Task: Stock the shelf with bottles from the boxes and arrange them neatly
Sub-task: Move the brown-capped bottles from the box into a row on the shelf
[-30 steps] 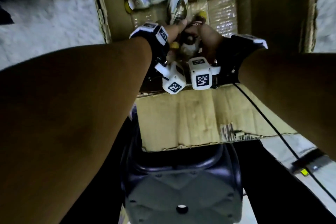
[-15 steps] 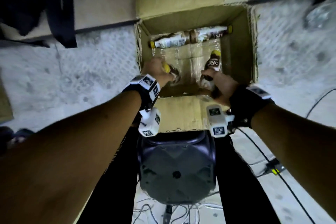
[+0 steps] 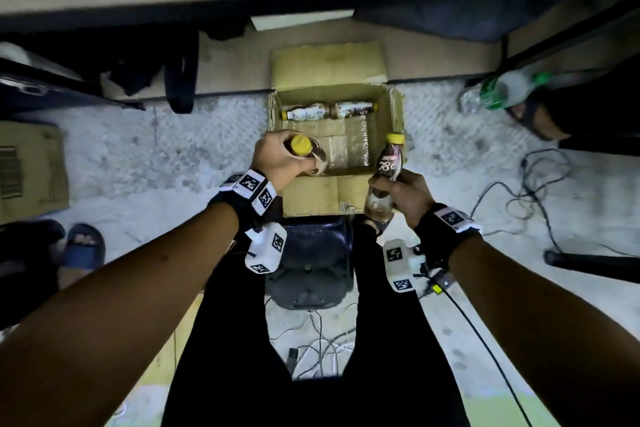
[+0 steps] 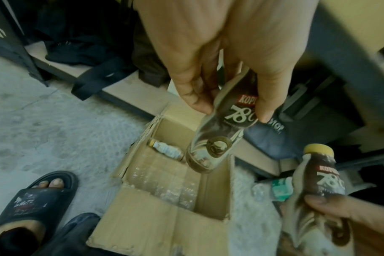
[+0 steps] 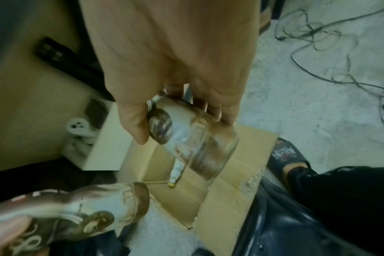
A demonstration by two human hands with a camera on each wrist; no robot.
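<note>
An open cardboard box [image 3: 395, 107] sits on the floor in front of me. My left hand [image 3: 277, 158] grips a brown coffee bottle with a yellow cap [image 3: 302, 146] above the box's near left corner; the left wrist view shows the fingers round its label [image 4: 217, 142]. My right hand [image 3: 403, 192] holds a second coffee bottle [image 3: 388, 165] upright by its lower half, over the near right corner. The right wrist view shows that bottle's base [image 5: 193, 138]. Two more bottles [image 3: 304, 112] [image 3: 353, 108] lie end to end along the box's far wall.
A dark stool [image 3: 308, 263] stands between my legs, just behind the box flap [image 3: 322, 196]. Cables [image 3: 540, 177] trail over the floor on the right. Clear green-labelled bottles [image 3: 498, 90] lie at the far right. Dark bags [image 3: 149, 69] hang off a low shelf board [image 3: 235, 61].
Both hands have come up out of the box, each with a bottle, and moved apart. The view has pulled back, so the box looks smaller and farther away.
</note>
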